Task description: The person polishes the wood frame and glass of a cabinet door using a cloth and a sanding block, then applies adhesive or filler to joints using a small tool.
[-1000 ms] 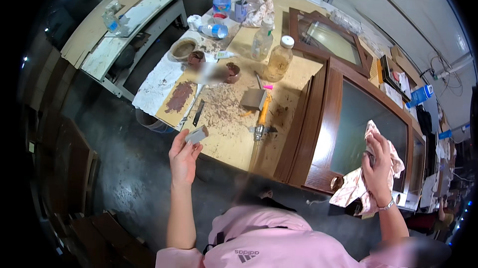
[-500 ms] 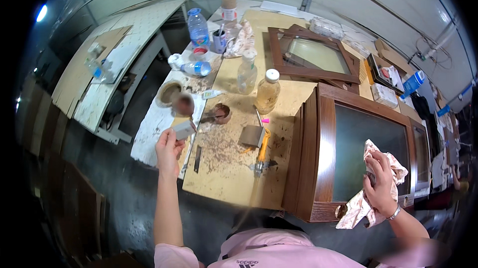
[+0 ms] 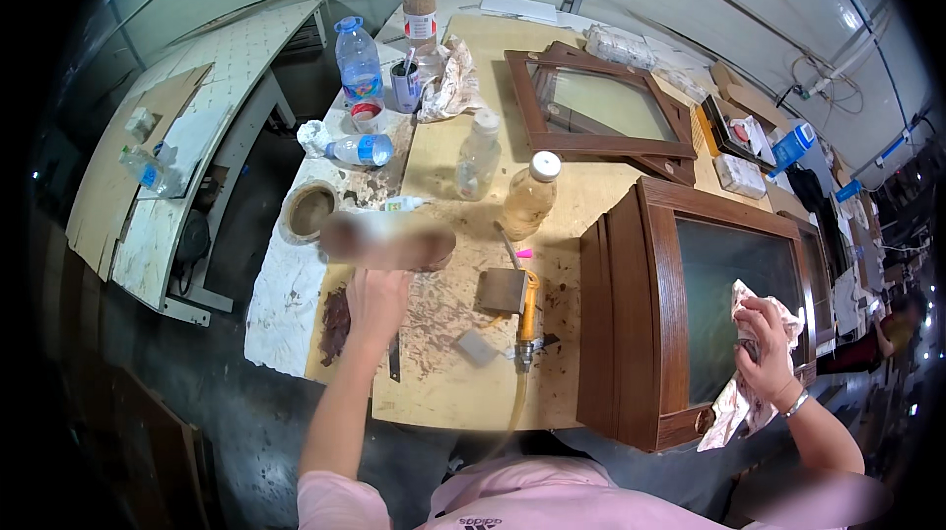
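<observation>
My left hand (image 3: 378, 301) reaches over the stained bench beside the brown cups, its fingertips lost in a blurred patch. Whether it holds anything cannot be made out. A thin light-grey pad (image 3: 478, 348) lies flat on the bench to its right. My right hand (image 3: 766, 345) grips a white rag with reddish-brown stains (image 3: 737, 412), resting on the glass (image 3: 724, 274) of a brown wooden framed door. That door lies on top of a stack of brown wooden pieces (image 3: 616, 333). A grey block (image 3: 503, 291) and an orange-handled air tool (image 3: 529, 313) with a hose sit between my hands.
A lidded bottle of amber liquid (image 3: 531, 197) and a clear bottle (image 3: 479, 156) stand mid-bench. Behind them are a large water bottle (image 3: 359, 62), a tin with brushes (image 3: 405, 87) and a crumpled rag (image 3: 451, 82). More glazed frames (image 3: 601, 106) lie at the back.
The light-grey pad that was in my left hand now lies on the bench. My left hand has moved right, to the cups. The right hand stays on the glass with the rag.
</observation>
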`<action>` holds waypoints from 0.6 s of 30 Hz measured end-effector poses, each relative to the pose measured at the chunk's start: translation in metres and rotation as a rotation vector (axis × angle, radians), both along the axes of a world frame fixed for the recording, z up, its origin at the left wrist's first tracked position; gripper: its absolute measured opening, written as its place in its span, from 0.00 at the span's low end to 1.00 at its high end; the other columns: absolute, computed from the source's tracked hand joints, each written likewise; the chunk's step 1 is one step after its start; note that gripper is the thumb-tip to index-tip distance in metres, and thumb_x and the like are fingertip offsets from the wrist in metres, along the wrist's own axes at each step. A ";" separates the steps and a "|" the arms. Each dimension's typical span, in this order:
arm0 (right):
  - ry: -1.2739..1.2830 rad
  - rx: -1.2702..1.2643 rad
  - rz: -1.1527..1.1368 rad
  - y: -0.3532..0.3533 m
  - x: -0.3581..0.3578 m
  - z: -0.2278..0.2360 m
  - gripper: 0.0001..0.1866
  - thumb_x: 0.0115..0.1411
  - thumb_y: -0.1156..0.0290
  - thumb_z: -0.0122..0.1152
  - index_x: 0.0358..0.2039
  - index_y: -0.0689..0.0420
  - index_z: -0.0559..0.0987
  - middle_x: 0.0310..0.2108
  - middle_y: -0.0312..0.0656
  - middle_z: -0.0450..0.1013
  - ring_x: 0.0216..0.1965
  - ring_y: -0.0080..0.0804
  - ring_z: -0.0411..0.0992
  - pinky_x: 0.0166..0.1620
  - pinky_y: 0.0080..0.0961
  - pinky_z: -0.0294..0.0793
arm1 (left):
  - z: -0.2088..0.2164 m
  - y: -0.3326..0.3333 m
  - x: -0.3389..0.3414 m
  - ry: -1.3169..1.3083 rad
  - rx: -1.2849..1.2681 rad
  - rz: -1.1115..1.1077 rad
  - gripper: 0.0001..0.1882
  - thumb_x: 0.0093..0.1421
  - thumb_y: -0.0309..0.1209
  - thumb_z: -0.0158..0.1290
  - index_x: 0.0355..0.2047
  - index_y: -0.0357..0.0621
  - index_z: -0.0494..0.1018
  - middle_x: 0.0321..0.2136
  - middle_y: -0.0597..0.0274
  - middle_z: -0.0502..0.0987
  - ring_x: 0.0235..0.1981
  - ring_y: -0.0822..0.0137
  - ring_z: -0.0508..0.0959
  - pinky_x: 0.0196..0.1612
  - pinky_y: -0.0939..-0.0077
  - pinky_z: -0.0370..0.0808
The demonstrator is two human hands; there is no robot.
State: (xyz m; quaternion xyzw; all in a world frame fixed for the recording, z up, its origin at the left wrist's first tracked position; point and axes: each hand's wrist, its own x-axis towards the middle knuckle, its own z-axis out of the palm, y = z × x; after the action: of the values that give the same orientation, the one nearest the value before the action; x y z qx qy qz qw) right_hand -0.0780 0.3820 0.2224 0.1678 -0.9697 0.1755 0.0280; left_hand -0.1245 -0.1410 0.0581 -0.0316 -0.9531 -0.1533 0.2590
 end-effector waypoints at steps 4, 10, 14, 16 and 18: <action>0.093 0.095 -0.012 -0.026 -0.013 0.016 0.24 0.47 0.73 0.60 0.48 0.61 0.74 0.53 0.53 0.65 0.55 0.53 0.65 0.59 0.44 0.65 | -0.043 -0.036 -0.024 -0.061 -0.021 -0.101 0.08 0.53 0.24 0.58 0.35 0.43 0.78 0.31 0.58 0.77 0.36 0.56 0.76 0.40 0.61 0.74; 0.072 0.308 0.054 -0.036 -0.008 0.003 0.27 0.51 0.70 0.61 0.53 0.61 0.71 0.54 0.54 0.65 0.56 0.56 0.64 0.61 0.47 0.62 | 0.006 -0.063 -0.022 0.245 0.161 0.023 0.02 0.57 0.23 0.56 0.31 0.39 0.79 0.28 0.57 0.74 0.32 0.55 0.75 0.36 0.61 0.71; 0.211 0.343 0.059 -0.041 -0.003 -0.011 0.27 0.50 0.69 0.57 0.52 0.63 0.70 0.52 0.55 0.66 0.54 0.57 0.64 0.59 0.49 0.62 | 0.030 -0.109 -0.008 0.046 0.071 0.094 0.04 0.53 0.21 0.57 0.30 0.39 0.77 0.28 0.58 0.71 0.35 0.55 0.73 0.36 0.60 0.72; 0.182 0.287 0.024 -0.042 -0.003 -0.011 0.28 0.48 0.70 0.56 0.52 0.63 0.70 0.52 0.55 0.66 0.54 0.57 0.65 0.59 0.49 0.63 | 0.025 -0.118 -0.010 0.035 0.024 0.094 0.02 0.53 0.23 0.58 0.28 0.40 0.77 0.28 0.60 0.71 0.36 0.56 0.74 0.36 0.60 0.72; 0.186 0.279 0.031 -0.042 -0.006 -0.012 0.29 0.47 0.70 0.56 0.52 0.63 0.70 0.52 0.55 0.66 0.53 0.57 0.65 0.58 0.49 0.63 | 0.015 -0.124 -0.017 0.046 -0.028 0.100 0.02 0.53 0.24 0.59 0.27 0.41 0.78 0.28 0.60 0.71 0.36 0.57 0.74 0.36 0.60 0.72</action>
State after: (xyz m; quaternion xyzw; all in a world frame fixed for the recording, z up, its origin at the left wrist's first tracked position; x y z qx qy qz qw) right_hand -0.0838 0.3401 0.2103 0.2007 -0.9751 0.0234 0.0914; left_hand -0.1413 -0.2648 0.0735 0.0088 -0.9494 -0.1260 0.2877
